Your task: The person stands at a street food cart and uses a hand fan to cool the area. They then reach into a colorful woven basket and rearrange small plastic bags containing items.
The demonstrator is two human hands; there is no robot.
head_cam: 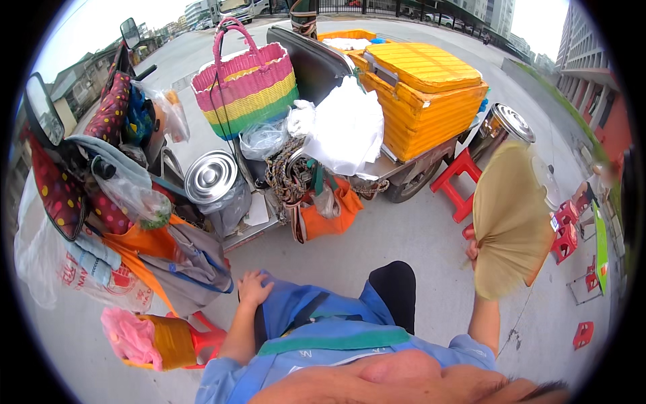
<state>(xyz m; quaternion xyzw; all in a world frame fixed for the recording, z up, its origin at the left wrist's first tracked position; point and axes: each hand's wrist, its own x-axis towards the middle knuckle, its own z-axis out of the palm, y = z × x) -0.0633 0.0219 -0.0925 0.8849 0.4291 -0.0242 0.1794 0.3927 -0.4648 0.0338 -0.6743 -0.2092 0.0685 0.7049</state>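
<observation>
My right hand point(472, 251) grips the handle of a tan palm-leaf hand fan point(509, 222), held up at my right side. The fan's outer edge is blurred. On my left knee lies my left hand point(255, 289), holding nothing, over a blue apron point(298, 303). In front of me stands a cargo tricycle, its bed edge point(252, 235) carrying a pink, yellow and green woven basket point(247, 93) and a lidded steel pot point(212, 177). An orange bag point(333, 212) and coiled rope point(287, 171) hang from it.
A yellow tape-wrapped foam box point(424, 111) sits on the bed, beside a white plastic bag point(345, 131). Red stools point(459, 182) and a steel canister point(509, 123) stand at right. Bags point(192, 262) hang from the handlebars. A yellow bin point(169, 341) is at lower left.
</observation>
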